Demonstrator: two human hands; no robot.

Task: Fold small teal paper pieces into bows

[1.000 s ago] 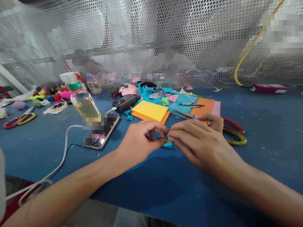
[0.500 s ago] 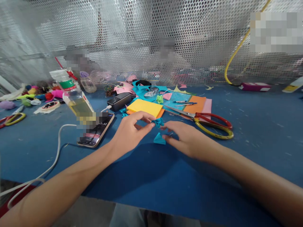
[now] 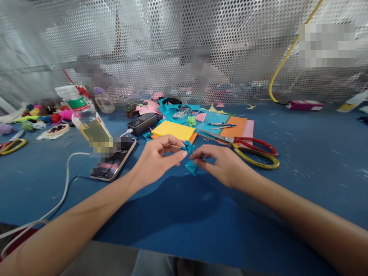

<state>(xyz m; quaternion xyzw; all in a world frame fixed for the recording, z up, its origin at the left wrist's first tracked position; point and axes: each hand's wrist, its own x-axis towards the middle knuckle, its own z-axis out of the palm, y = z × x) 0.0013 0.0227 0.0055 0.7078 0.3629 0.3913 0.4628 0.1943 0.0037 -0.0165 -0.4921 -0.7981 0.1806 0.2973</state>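
Observation:
My left hand pinches a small crumpled or folded piece of blue paper between thumb and forefinger. Close by on the right, my right hand has its thumb and fingers closed on the upper edge of a second bit of blue paper, which hangs just below the first. Whether the two bits are joined, I cannot make out. Behind my hands lies a stack of yellow paper with orange under it. Large scissors with red and yellow handles rest beyond my right hand.
To the left are a phone on a white cable, a tilted bottle and a black speaker-like box. Blue scraps, pens and orange sheets lie at the back, before a perforated metal screen.
My right thumb and fingers have moved left and closed at the lower blue paper, which now looks bent instead of a flat triangle. My left hand keeps its pinch.

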